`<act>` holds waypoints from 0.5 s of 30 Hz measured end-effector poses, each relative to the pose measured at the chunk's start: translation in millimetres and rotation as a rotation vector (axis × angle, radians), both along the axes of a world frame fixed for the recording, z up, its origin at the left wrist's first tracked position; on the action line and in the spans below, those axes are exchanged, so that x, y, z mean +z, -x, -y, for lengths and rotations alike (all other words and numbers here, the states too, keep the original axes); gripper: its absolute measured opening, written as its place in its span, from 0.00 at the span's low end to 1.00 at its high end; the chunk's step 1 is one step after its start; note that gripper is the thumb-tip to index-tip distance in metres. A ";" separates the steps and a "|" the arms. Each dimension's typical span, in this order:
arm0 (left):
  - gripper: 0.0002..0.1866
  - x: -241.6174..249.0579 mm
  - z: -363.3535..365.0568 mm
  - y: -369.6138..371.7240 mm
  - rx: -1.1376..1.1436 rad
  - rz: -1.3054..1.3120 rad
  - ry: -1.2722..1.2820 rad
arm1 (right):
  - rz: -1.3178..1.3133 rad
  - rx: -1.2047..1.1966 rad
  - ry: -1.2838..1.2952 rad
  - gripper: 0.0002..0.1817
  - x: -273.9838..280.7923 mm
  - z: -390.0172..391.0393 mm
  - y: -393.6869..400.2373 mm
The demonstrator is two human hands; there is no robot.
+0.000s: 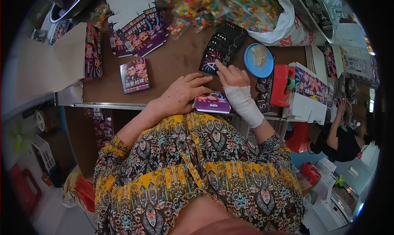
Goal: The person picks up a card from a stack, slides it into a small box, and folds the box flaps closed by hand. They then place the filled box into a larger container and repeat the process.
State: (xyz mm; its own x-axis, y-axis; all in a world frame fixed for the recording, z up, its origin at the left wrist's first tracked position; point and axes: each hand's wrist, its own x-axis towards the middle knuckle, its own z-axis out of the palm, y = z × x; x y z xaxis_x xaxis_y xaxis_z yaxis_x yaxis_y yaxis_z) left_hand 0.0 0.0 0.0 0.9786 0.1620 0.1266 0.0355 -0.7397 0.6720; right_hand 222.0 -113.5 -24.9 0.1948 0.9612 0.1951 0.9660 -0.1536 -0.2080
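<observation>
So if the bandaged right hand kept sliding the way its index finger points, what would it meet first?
The right hand points up-left across the brown table. Its fingertip already seems to touch the nearest card of the fanned row of black cards; beyond lie the clear bags of coloured sweets. Depth is uncertain.

A round blue plastic lid lies beside a red plastic tape dispenser; clear bags of colourful candy crowd the table's far edge.
</observation>
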 end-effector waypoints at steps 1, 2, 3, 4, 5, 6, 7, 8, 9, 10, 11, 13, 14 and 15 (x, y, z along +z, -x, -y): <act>0.31 3.0 -3.9 0.6 -0.005 -0.011 -0.024 | -0.071 0.034 0.010 0.22 0.7 -0.1 3.0; 0.30 4.2 -5.9 2.8 -0.013 -0.025 -0.046 | -0.145 0.068 0.022 0.21 1.8 0.3 7.1; 0.30 0.4 5.4 -11.6 -0.016 -0.020 -0.014 | -0.353 0.019 0.003 0.19 17.2 7.9 -7.4; 0.29 0.4 8.2 -8.2 -0.003 -0.035 -0.011 | -0.369 0.014 0.005 0.19 14.4 6.9 -4.9; 0.29 0.3 8.0 -7.9 0.013 -0.041 -0.016 | -0.335 -0.017 -0.088 0.18 11.2 1.4 -6.7; 0.29 0.5 5.4 -8.8 0.010 -0.045 -0.024 | -0.298 -0.048 -0.186 0.17 7.9 -3.6 -8.0; 0.29 1.1 4.9 -8.8 0.015 -0.033 -0.034 | -0.304 -0.053 -0.188 0.17 5.7 -1.6 -5.9; 0.29 1.2 5.9 -9.2 0.019 -0.017 -0.040 | -0.275 -0.006 -0.115 0.18 4.2 3.5 -3.5; 0.29 1.4 5.6 -9.2 0.019 -0.020 -0.042 | -0.246 0.045 -0.047 0.18 2.5 4.4 -2.6; 0.30 1.5 6.7 -8.2 0.024 -0.040 -0.059 | -0.289 0.055 -0.096 0.19 1.4 4.0 -3.4; 0.30 1.3 8.1 -7.6 0.028 -0.058 -0.074 | -0.292 0.052 -0.092 0.19 4.0 3.0 -4.2; 0.31 0.3 9.2 -7.3 0.032 -0.062 -0.075 | -0.298 -0.079 -0.084 0.19 15.8 -1.2 -5.9; 0.31 0.1 9.2 -7.4 0.037 -0.063 -0.081 | -0.211 -0.046 -0.061 0.19 10.9 2.8 -4.3; 0.31 0.9 8.6 -7.5 0.034 -0.063 -0.080 | -0.212 -0.049 -0.061 0.19 7.3 6.6 -3.2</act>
State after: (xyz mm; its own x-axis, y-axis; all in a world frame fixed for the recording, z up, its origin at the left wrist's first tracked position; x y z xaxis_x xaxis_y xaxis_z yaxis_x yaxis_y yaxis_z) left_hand 7.5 -8.6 0.9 0.9791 0.1873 0.0792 0.1018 -0.7887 0.6063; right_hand 225.2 -120.1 -17.6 0.2841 0.9371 0.2026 0.8914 -0.1804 -0.4157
